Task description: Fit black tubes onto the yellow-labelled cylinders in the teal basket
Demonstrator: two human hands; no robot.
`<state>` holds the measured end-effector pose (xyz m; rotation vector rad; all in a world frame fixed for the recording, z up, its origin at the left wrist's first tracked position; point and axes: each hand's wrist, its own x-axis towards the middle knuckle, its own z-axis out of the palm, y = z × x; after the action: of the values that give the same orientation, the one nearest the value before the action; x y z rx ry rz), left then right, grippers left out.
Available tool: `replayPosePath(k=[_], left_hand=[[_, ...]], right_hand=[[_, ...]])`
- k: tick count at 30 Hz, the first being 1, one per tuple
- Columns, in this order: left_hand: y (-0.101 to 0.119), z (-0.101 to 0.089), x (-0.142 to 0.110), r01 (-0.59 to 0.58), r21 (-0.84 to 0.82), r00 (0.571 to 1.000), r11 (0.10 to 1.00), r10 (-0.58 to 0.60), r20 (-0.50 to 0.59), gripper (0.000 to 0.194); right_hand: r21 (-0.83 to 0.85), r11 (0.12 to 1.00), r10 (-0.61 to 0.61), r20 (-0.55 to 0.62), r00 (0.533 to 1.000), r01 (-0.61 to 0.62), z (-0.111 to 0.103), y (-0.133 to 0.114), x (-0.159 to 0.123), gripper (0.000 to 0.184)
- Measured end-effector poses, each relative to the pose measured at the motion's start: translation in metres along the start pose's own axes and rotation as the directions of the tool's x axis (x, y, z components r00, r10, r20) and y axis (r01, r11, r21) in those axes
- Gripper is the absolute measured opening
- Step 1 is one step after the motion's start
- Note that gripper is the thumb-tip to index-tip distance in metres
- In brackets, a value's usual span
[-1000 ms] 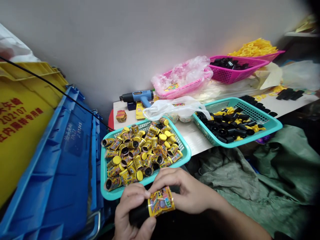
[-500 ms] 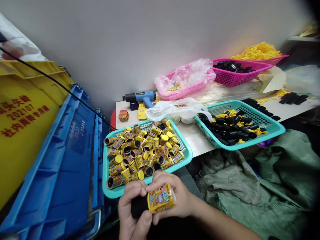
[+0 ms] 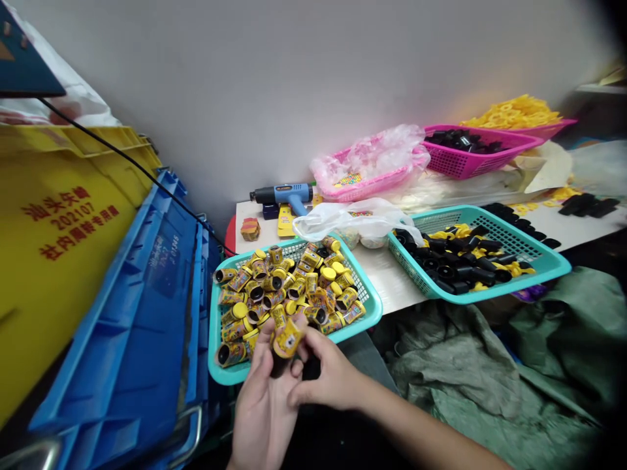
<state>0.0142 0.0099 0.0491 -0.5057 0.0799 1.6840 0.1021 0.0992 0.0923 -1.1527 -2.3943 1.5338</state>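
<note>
Black tube [image 3: 280, 367] with yellow label [image 3: 288, 338] turned from sideways to more upright, left hand [image 3: 268, 395] palm-up, its fingers curled around the tube, right hand [image 3: 334, 375] with bent fingers beside it, whether pinching I cannot tell, near the teal basket [image 3: 373, 312].

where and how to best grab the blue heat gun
The blue heat gun is likely best taken by its handle, from above on the near side: the handle slants toward the viewer, while the dark nozzle points left in the picture. A white plastic bag lies close to the handle's end.
</note>
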Motion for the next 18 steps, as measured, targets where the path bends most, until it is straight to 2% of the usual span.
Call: replayPosePath(k=[2, 4, 5, 7, 10, 14, 18], left_hand=[[0.004, 0.006, -0.001, 0.069, -0.096, 0.997, 0.993, -0.071, -0.01, 0.036], [0.005, 0.012, -0.003, 0.146, -0.177, 0.989, 0.973, -0.147, 0.011, 0.035], [0.004, 0.015, -0.004, 0.178, -0.212, 0.984, 0.961, -0.177, 0.026, 0.034], [0.0, 0.018, -0.006, 0.208, -0.261, 0.978, 0.943, -0.203, 0.048, 0.034], [-0.004, 0.019, -0.005, 0.21, -0.298, 0.977, 0.931, -0.207, 0.042, 0.035], [-0.003, 0.016, -0.003, 0.248, -0.332, 0.966, 0.91, -0.259, 0.013, 0.037], [-0.002, 0.017, -0.004, 0.253, -0.432, 0.953, 0.866, -0.3, -0.043, 0.038]], right_hand=[[0.03, 0.999, 0.012, 0.015, 1.0, -0.012, -0.007, -0.001, 0.0, 0.092], [0.123, 0.992, 0.03, 0.05, 0.998, -0.036, -0.014, -0.006, 0.002, 0.099], [0.168, 0.985, 0.034, 0.074, 0.997, -0.046, -0.016, -0.009, 0.003, 0.097], [0.195, 0.98, 0.012, 0.103, 0.995, -0.032, -0.019, -0.015, 0.005, 0.08], [0.122, 0.992, -0.027, 0.075, 0.997, 0.018, -0.017, -0.02, 0.008, 0.052], [-0.002, 0.999, -0.034, -0.018, 0.999, 0.034, -0.008, -0.021, 0.007, 0.047], [0.006, 1.0, 0.003, -0.023, 1.0, -0.003, -0.004, -0.019, 0.003, 0.049]])
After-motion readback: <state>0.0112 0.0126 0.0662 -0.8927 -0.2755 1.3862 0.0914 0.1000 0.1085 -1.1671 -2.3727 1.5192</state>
